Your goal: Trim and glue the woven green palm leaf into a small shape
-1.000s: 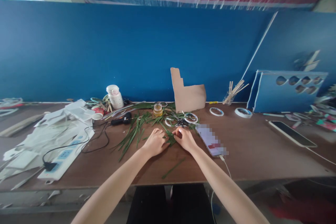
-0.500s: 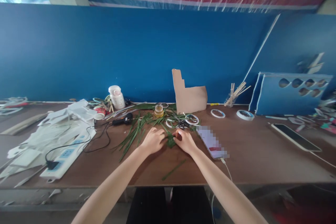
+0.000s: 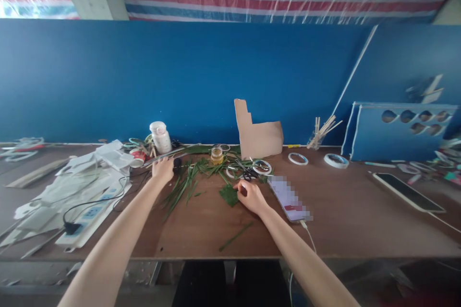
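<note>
Shows striped sheeting (image 3: 281, 5) across the top of the frame, above a blue partition (image 3: 201, 72); has white scraps (image 3: 65, 184) at left, a white bottle (image 3: 161, 139) left of centre, pale sticks (image 3: 324, 128) right of centre, and a holed blue board (image 3: 396, 141) behind a dark-screened phone (image 3: 408, 192) at far right.

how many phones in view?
2. A lit phone, lying just to the right of the right hand, and a dark-screened phone farther right. Others could be hidden.
</note>
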Demonstrator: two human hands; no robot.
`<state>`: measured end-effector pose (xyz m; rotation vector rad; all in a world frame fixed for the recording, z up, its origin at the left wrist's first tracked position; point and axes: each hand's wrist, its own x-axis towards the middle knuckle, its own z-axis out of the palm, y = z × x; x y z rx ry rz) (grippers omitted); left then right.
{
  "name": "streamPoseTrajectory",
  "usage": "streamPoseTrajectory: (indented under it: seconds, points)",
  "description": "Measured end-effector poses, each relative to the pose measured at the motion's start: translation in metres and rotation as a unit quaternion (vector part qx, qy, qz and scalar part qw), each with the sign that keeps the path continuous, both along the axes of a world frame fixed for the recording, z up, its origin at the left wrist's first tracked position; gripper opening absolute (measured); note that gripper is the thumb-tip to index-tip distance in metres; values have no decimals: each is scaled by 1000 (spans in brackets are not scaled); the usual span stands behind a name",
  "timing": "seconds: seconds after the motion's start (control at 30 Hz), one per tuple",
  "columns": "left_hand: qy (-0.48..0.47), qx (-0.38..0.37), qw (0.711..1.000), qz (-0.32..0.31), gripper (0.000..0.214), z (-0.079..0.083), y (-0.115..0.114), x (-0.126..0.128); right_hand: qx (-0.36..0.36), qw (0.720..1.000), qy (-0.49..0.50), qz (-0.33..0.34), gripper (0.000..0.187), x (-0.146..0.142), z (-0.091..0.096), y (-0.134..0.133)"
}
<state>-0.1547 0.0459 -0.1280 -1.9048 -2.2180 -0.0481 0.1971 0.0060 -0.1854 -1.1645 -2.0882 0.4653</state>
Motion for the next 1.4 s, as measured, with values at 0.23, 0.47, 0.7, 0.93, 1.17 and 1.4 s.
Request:
streamPoseTrajectory:
  seconds: [0.23, 0.47, 0.7, 0.93, 1.17, 1.4]
  points:
    - [9, -38, 999, -9, 42, -9, 12, -20, 0, 1000, 15, 14, 12, -1, -2, -1]
    - [32, 45, 998, -8, 39, 4, 1, -11, 8, 998, -11, 63, 14, -1, 4, -5]
    - [-122, 237, 963, 22, 38, 40, -12, -2, 26, 993, -29, 115, 8, -1, 0, -6]
    - [-493, 22, 851, -182, 33, 48, -40, 50, 61, 994, -83, 22, 8, -11, -7, -9]
    - [-455, -81, 868, -181, 33, 24, -45, 58, 69, 996, -57, -20, 4, -8, -8, -7]
    - [-491, -121, 837, -208, 35, 22, -49, 64, 129, 991, 10, -32, 10, -9, 13, -14]
